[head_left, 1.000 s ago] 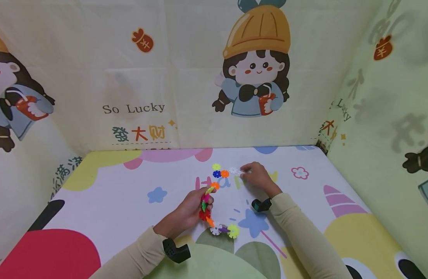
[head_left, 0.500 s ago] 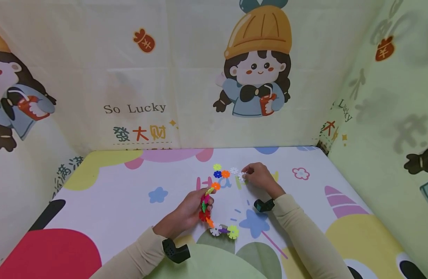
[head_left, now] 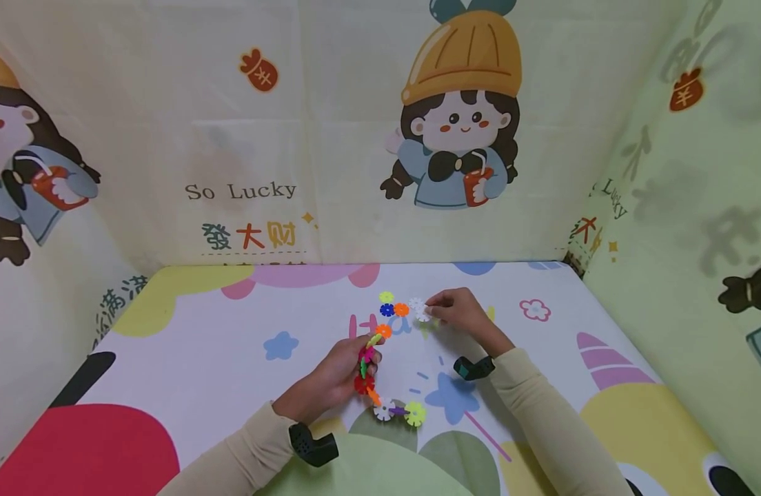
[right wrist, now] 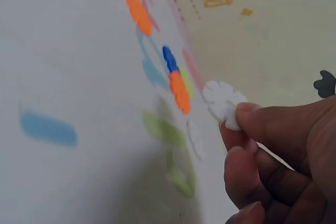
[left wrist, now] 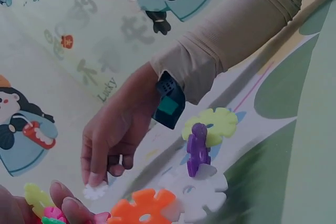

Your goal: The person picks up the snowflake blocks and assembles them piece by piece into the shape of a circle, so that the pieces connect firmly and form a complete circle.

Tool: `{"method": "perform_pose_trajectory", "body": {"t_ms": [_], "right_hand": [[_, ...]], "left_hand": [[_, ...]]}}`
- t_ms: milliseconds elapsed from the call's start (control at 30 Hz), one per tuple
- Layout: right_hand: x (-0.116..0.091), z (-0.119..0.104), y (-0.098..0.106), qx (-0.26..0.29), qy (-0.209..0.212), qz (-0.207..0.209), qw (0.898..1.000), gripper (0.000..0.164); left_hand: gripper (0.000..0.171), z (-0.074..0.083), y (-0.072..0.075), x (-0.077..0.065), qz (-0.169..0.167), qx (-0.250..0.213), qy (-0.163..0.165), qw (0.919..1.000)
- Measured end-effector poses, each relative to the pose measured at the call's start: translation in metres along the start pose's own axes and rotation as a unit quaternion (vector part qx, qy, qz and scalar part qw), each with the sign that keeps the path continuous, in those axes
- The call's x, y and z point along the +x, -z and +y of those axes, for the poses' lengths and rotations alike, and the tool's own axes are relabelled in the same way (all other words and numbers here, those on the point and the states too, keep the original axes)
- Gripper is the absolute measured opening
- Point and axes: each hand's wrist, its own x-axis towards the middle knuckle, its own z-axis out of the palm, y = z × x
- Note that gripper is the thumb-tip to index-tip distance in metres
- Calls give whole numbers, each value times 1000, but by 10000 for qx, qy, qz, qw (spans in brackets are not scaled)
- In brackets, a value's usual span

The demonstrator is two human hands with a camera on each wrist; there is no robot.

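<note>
My left hand grips a curved chain of interlocking plastic flower discs, with a red disc by its fingers. At the chain's lower end are a white disc, an upright purple disc and a yellow-green disc. An orange disc of the chain shows beside the left fingertips. My right hand pinches a single white flower disc between thumb and fingers, held above the table. Part of the chain is hidden behind the left fingers.
Loose discs lie on the printed table cover: yellow-green, blue, orange and white. Another orange disc lies just beyond the left hand. A printed cloth wall stands behind the table.
My right hand, pinching the white disc, shifted slightly right and nearer, then back left toward the loose white disc. My left hand and the chain have stayed in place.
</note>
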Motion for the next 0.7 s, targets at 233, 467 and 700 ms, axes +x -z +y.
{"method": "perform_pose_trajectory", "body": {"t_ms": [233, 467, 700], "right_hand": [[-8, -10, -9, 513, -60, -358, 9980, 14], [-20, -30, -13, 684, 241, -661, 9952, 12], [-28, -43, -16, 732, 466, -1047, 9907, 13]], "left_hand": [[41, 1, -2, 0, 57, 90, 71, 9999], [43, 2, -3, 2, 101, 193, 96, 9997], [41, 0, -5, 3, 133, 233, 159, 9995]]}}
